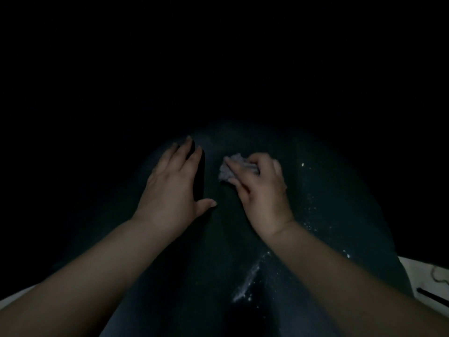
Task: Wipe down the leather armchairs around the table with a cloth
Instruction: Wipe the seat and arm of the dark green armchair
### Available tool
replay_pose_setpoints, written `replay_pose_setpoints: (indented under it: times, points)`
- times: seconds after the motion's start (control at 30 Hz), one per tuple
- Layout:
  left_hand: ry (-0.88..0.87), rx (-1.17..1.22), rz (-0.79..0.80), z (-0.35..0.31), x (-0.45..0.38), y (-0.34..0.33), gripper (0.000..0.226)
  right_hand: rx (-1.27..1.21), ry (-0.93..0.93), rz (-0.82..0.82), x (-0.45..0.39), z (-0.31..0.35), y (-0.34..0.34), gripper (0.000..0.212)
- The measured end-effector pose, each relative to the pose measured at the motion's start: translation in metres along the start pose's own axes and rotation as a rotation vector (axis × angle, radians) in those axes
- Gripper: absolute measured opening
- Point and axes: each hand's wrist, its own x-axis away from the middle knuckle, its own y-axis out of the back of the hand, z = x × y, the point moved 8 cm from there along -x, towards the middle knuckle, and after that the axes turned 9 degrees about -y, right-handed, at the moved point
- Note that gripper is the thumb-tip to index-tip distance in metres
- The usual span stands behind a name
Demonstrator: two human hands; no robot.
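- Head view: very dim scene; only the middle and lower ground is lit, everything above is black.
- Leather armchair [243, 239]: dark, glossy upholstery filling the lit area; which part of the chair this is cannot be told. Pale specks and a pale streak [245, 283] lie on it toward the lower right.
- Cloth [227, 170]: small, pale, bunched; it sits on the leather at centre, just under the right hand.
- Right hand [261, 190]: fingers curled over the cloth and gripping it, knuckles up, pressing it against the leather.
- Left hand [173, 188]: fingers straight and lying close together, thumb spread out to the side, palm flat on the leather just beside the cloth; it holds nothing.
- Light surface [425, 271]: pale edge at the lower right with a dark thin object on it; possibly the desk, too dark to confirm.
- Step in hand, as judged: wiping this panel.
- Handling advice: keep the left palm planted as a brace; open the cloth out flatter so more of it bears on the leather; use overlapping strokes with even, moderate pressure.
- Coverage advice: work toward the speckled lower-right area, which looks unwiped, and follow the streak along its length.
- Risk: in this light missed patches are hard to see.
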Motion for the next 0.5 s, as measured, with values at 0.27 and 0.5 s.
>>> replay_pose_setpoints:
  times: [0.27, 0.5]
  points:
    - [-0.012, -0.059, 0.014, -0.017, -0.013, -0.003, 0.115, -0.011, -0.356, -0.239, 0.021, -0.077, 0.050, 0.048]
    - [-0.024, -0.103, 0.024, -0.030, -0.012, -0.017, 0.115, 0.050, -0.140, -0.060, -0.007, -0.057, 0.037, 0.043]
